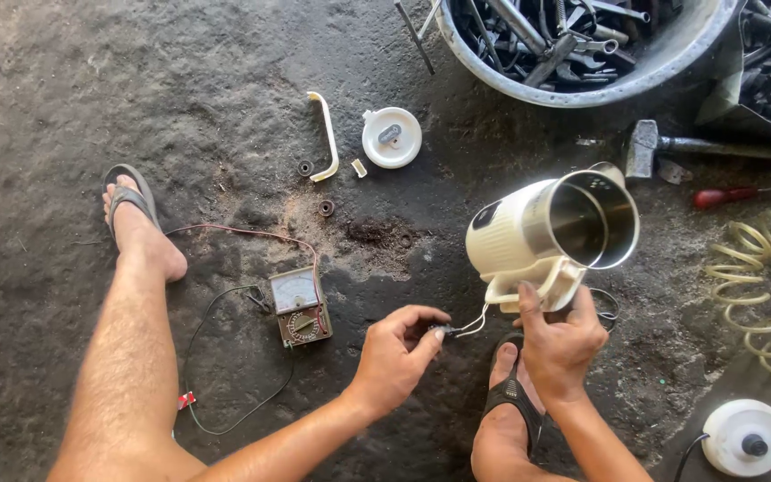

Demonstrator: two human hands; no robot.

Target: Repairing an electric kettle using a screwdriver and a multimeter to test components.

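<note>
white electric kettle [542, 234] was held tipped on its side above the concrete floor [64, 107], mouth away, base exposed; right hand [562, 337] clenched around its handle bracket. left hand [396, 350] pinched the white wires [468, 327] from the base. analog multimeter [299, 306] lay just left, leads loose; detached handle [326, 134], lid [392, 137], hammer [649, 147] beyond.

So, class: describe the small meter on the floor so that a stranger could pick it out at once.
Start at the big metal basin of tools at the top, then drop to the dark floor between the person's left leg and left hand. The meter lies there: a small brown box with a pale dial face and a round knob, red and black leads trailing from it.
</note>
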